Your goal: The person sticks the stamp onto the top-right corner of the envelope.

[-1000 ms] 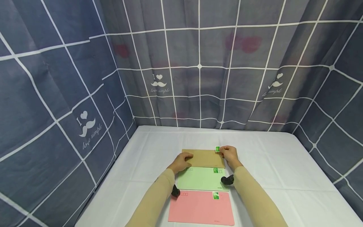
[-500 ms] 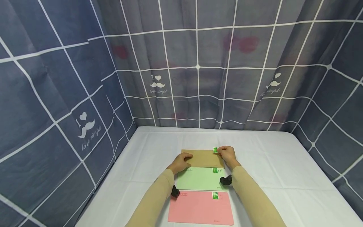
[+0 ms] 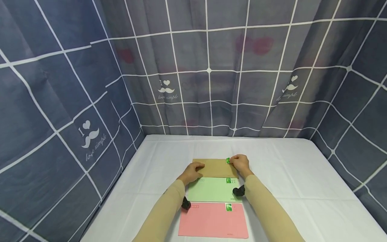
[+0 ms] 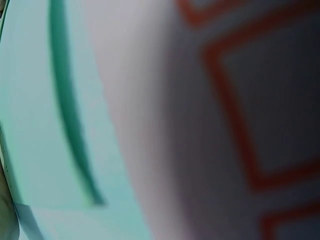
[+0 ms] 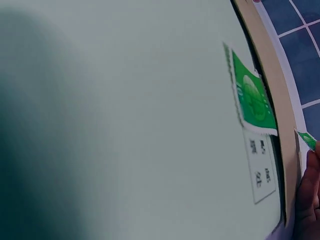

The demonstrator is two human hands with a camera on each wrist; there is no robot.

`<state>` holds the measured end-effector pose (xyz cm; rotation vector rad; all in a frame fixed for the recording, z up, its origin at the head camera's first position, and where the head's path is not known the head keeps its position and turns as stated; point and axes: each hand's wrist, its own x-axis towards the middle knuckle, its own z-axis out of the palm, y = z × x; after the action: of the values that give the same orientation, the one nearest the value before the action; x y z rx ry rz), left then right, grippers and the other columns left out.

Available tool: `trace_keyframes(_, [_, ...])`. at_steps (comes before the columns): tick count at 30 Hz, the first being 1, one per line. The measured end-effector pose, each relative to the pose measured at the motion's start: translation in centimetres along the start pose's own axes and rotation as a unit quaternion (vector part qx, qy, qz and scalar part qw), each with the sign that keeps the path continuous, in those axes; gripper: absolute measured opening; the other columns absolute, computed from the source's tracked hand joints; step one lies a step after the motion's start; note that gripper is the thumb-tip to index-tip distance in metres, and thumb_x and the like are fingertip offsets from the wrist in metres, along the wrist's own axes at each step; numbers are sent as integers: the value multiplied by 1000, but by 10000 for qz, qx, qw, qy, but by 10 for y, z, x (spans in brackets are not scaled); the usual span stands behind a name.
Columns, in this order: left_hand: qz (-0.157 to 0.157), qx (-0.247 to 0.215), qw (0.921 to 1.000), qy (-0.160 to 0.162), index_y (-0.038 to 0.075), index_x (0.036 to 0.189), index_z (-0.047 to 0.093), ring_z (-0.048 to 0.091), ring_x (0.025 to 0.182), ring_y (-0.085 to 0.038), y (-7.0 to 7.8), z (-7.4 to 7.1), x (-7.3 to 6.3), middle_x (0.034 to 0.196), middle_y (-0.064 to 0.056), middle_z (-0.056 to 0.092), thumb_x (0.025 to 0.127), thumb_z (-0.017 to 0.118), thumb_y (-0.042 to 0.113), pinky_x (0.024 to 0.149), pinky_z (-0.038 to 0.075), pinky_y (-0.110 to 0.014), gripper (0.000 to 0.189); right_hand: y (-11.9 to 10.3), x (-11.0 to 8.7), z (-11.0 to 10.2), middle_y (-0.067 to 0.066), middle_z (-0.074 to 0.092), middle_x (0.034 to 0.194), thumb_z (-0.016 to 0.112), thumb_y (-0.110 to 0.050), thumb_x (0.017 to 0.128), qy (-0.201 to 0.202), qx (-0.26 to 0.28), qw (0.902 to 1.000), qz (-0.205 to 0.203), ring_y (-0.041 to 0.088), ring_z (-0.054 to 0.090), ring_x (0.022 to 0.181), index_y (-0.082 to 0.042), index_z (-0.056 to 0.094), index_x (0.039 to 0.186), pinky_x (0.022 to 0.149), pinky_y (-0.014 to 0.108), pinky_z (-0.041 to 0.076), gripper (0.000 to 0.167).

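Note:
Farthest of three envelopes, a brown envelope lies flat. My left hand rests on its left end with thumb and fingers spread apart. At the upper right corner, my right hand pinches a small green postage stamp by its right side. In the right wrist view, the held stamp sticks out from the fingertips over the brown envelope. Nearer lies a light green envelope with its own stamp; the left wrist view shows mostly blurred envelope surfaces.
Nearest me is a pink envelope with a green stamp at its upper right. Black wrist cameras hang under both sleeves. All sits on a white-covered table, enclosed by dark gridded curtains.
My right hand has shifted slightly left and down, bringing the stamp from the brown envelope's top edge farther onto its upper right corner. The left hand has stayed in place on the envelope.

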<state>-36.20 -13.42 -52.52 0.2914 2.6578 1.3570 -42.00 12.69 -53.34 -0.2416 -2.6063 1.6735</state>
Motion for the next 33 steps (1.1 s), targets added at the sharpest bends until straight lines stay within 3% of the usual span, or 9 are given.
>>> trace_keyframes(8, [-58,-62,10000,-22,3,136,59,48,137,-35,1,-3,1,144,-15,53,89,70,-2,115,40,-47,48,-5,1,2,19,74,102,68,-11,84,176,-464,9986,-174,32,65,96,0,76,90,83,38,54,15])
trace_keyframes(14, [-86,-35,9999,-44,3,136,59,48,137,-34,1,-4,2,145,-15,53,89,70,-1,116,40,-46,48,-7,0,3,19,74,98,67,-10,82,245,-604,9974,-305,32,65,92,1,76,87,81,39,54,15])
trace_keyframes(23, [-99,-5,10000,4,3,135,60,49,136,-34,-1,-1,2,142,-14,54,88,70,-2,115,41,-46,47,-6,-3,4,16,75,88,67,-8,78,359,-751,9959,-347,29,65,84,-1,74,78,66,27,50,11])
trace_keyframes(33, [-62,-71,10000,-5,3,134,61,49,136,-34,-2,1,1,142,-14,55,88,70,-2,115,41,-46,47,-4,-2,8,17,75,85,67,-8,76,493,-905,9936,-460,34,67,86,1,75,77,79,41,55,12])
